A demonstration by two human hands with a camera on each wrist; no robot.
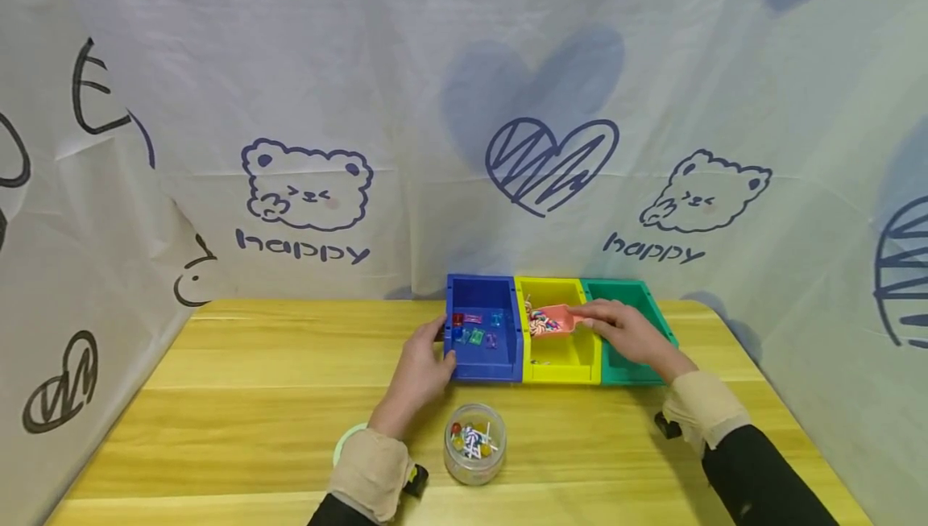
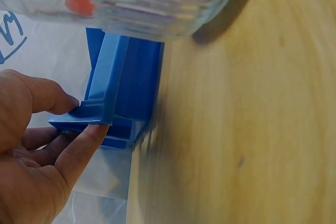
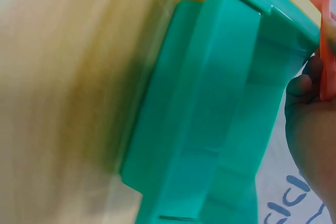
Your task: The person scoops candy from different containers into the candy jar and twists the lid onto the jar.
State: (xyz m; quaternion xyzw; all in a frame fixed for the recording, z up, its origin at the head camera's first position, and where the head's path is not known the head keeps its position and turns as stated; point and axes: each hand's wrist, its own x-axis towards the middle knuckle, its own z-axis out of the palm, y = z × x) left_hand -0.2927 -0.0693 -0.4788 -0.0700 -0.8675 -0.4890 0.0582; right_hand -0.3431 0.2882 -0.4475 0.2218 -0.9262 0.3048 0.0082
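Note:
My left hand (image 1: 422, 369) grips the left side of a blue bin (image 1: 484, 371); in the left wrist view the thumb (image 2: 55, 97) lies on its rim and fingers curl beneath. Several wrapped candies (image 1: 476, 337) lie inside that bin. With my right hand (image 1: 632, 334) I hold a pink scoop (image 1: 565, 315) by its handle, over the yellow bin (image 1: 576, 361). Swirl-patterned lollipops (image 1: 544, 323) fill the scoop's front, and a few sticks show at the bin's left wall. The right wrist view catches only part of the scoop (image 3: 328, 74), beside my fingers.
A green bin (image 1: 629, 371) adjoins the yellow one on the right, below my right wrist. Nearer me stands a clear jar (image 1: 474, 474) holding lollipops and round candies. A pale green ring-shaped edge (image 1: 341, 447) peeks out beside my left wrist. Behind the table (image 1: 275, 397) hangs a printed cloth (image 1: 406, 107).

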